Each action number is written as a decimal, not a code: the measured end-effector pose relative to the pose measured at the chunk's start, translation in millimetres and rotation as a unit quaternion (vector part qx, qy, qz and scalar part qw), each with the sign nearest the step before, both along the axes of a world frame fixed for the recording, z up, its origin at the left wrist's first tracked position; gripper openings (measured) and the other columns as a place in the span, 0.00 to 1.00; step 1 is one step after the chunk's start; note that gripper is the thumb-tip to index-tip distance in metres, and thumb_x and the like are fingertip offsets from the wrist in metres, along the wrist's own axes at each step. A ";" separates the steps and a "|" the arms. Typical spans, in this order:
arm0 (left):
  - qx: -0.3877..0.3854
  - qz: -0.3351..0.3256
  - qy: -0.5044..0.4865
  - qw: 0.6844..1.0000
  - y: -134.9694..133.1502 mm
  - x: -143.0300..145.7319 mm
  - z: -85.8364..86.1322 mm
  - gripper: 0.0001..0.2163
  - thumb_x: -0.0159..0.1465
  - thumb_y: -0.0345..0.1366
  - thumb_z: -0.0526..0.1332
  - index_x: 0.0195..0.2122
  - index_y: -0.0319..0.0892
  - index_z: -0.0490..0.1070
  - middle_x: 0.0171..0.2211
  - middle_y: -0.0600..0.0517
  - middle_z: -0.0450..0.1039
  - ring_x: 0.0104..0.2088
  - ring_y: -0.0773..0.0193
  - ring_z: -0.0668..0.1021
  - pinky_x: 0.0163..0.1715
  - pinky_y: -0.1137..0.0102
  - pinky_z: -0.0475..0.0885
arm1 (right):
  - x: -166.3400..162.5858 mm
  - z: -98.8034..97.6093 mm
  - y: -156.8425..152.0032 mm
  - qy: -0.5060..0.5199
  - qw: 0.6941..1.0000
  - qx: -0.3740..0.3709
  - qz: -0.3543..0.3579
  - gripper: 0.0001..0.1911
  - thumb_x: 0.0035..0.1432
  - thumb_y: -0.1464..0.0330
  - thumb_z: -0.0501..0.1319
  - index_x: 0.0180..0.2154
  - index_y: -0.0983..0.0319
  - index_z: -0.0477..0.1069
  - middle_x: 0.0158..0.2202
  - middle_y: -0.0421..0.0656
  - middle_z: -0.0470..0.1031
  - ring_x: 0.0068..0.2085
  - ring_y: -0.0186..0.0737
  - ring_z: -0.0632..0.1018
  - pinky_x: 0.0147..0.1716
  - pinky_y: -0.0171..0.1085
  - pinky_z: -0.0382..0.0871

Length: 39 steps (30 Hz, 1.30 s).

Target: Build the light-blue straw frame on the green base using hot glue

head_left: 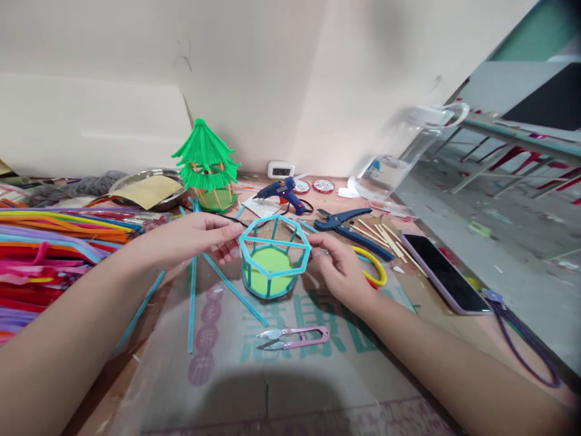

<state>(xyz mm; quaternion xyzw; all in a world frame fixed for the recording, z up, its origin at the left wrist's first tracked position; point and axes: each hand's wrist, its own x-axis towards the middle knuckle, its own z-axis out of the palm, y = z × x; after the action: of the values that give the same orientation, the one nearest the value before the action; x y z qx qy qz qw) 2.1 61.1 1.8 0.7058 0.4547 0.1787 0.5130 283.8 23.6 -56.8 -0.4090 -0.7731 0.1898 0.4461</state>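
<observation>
A small cage-like frame of blue sticks (273, 254) with a light green round base stands on the cardboard in the middle. My left hand (200, 237) pinches its upper rim on the left side. My right hand (341, 266) grips the rim on the right, fingers closed on the blue stick. Loose blue sticks (233, 289) lie on the cardboard to the left of the frame. Pink thread snips (294, 338) lie in front of it.
A green stick pagoda (206, 163) and a blue glue gun (281, 192) stand behind. Blue cutters (347, 225), wooden sticks (385, 239), a yellow ring (376, 269) and a phone (442, 272) lie right. Coloured pipe cleaners (49, 242) are piled left. A metal bowl (147, 191) and a clear jug (403, 154) sit at the back.
</observation>
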 end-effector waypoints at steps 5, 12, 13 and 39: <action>-0.007 0.012 0.008 1.000 -1.6 2.7 4.3 0.26 0.55 0.63 0.62 0.29 0.41 0.77 0.24 0.51 0.74 0.25 0.64 0.72 0.29 0.70 0.69 | 0.0 1.5 -2.6 -0.080 0.995 0.038 0.038 0.09 0.62 0.69 0.56 0.37 0.58 0.75 0.27 0.42 0.72 0.30 0.41 0.74 0.33 0.39 0.68; -0.027 0.015 -0.014 0.999 -4.7 3.3 4.7 0.25 0.56 0.61 0.62 0.29 0.41 0.75 0.25 0.51 0.74 0.25 0.65 0.73 0.30 0.69 0.70 | -0.7 -1.8 -0.7 -0.092 0.995 0.007 0.035 0.09 0.64 0.68 0.55 0.37 0.59 0.74 0.31 0.44 0.76 0.36 0.43 0.77 0.37 0.40 0.70; -0.029 0.015 -0.018 0.999 -5.1 2.9 4.5 0.25 0.56 0.61 0.62 0.29 0.40 0.75 0.26 0.51 0.75 0.25 0.64 0.73 0.30 0.69 0.70 | -0.8 -2.4 -0.4 -0.093 0.995 0.006 0.033 0.09 0.64 0.68 0.55 0.36 0.59 0.74 0.31 0.44 0.76 0.36 0.43 0.77 0.38 0.41 0.70; -0.063 0.021 -0.059 0.996 -2.6 0.8 -3.7 0.25 0.56 0.61 0.63 0.31 0.39 0.74 0.28 0.50 0.76 0.27 0.64 0.75 0.31 0.70 0.72 | -2.9 -6.5 -1.2 0.046 0.995 0.076 -0.052 0.16 0.64 0.74 0.53 0.52 0.57 0.62 0.36 0.42 0.68 0.36 0.39 0.72 0.38 0.39 0.70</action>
<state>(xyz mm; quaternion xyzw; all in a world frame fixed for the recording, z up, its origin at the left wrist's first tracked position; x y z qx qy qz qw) 2.9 58.5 -1.9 0.6505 0.4483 0.2018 0.5789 280.9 22.4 -63.3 -0.4045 -0.7415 0.1254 0.5204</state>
